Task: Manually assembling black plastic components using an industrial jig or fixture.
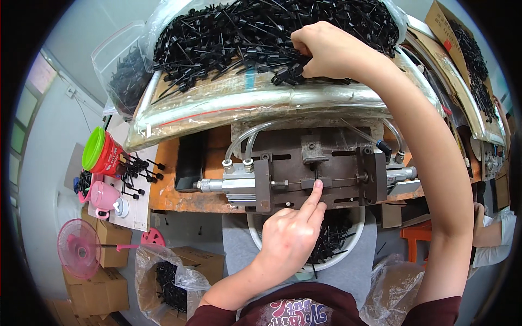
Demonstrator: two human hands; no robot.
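My left hand (pixel 291 236) is over the front of a dark metal fixture (pixel 342 146). Its index finger is stretched out, and the tip touches a small dark block (pixel 309 183) in the middle of the fixture; the other fingers curl in, holding nothing I can see. Farther off, my right hand (pixel 329 51) reaches into a heap of black plastic parts (pixel 228 43) with thin stems. Thumb and fingers close around some of these parts at the heap's near edge; the fingertips are partly hidden.
Pneumatic cylinders (pixel 239 187) with clear hoses flank the fixture. Below it, a white tub (pixel 356 239) holds black parts. On the left stand a red and green bucket (pixel 103 155), a pink cup (pixel 103 195) and a pink fan (pixel 80 249). A person's arm (pixel 489 233) shows at right.
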